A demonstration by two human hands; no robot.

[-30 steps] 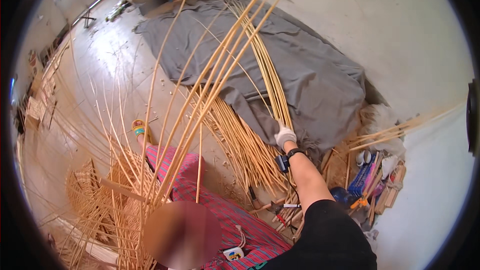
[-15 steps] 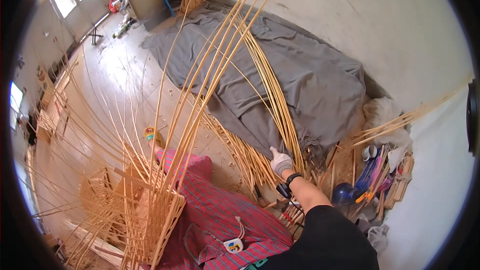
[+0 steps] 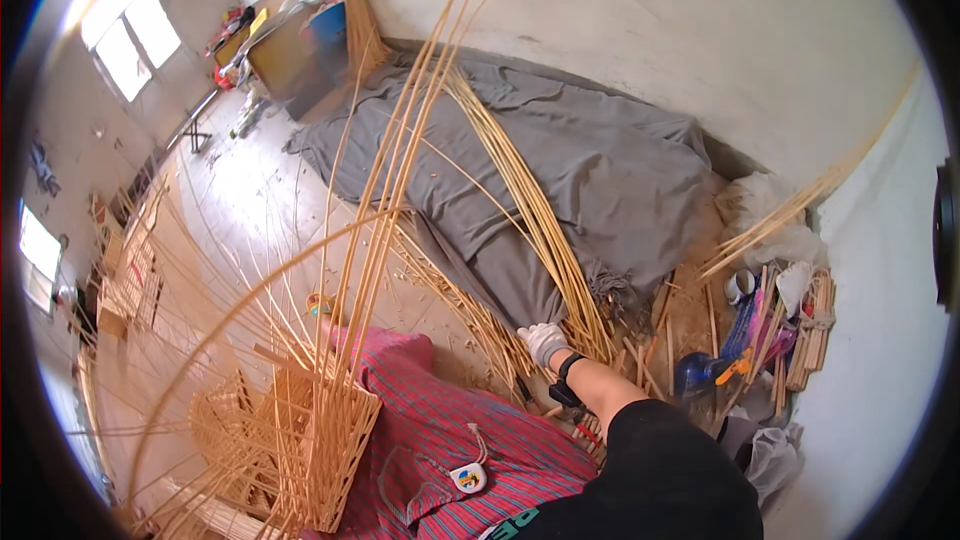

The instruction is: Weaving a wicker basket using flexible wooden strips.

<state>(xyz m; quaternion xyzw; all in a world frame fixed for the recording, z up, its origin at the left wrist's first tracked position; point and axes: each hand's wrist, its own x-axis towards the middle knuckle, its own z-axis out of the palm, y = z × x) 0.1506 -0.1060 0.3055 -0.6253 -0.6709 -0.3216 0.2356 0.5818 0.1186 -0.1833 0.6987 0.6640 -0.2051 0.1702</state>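
Note:
My right hand [image 3: 543,342], in a pale glove, is closed at the near edge of a grey cloth [image 3: 600,180] and seems to pinch that edge. Its fingertips are partly hidden. A bundle of long tan rods [image 3: 520,190] lies across the cloth, the near ends just right of my hand. More rods [image 3: 455,290] stick out from under the cloth's left edge. My left hand is out of the picture. At the lower left stands a partly woven wicker basket [image 3: 345,455], its tall stakes [image 3: 385,180] rising up and arching over.
A checked red apron [image 3: 450,440] with a white tape measure [image 3: 467,478] covers my lap. At the right lie a blue round object [image 3: 697,375], bundled sticks [image 3: 812,340] and plastic bags [image 3: 765,210]. Rods [image 3: 770,230] lean at the right wall. A blue tub [image 3: 327,25] stands far back.
My right hand has moved slightly left and nearer to me, and the cloth's edge by it has shifted too. The view has turned a little, and a rod now arcs across the left side.

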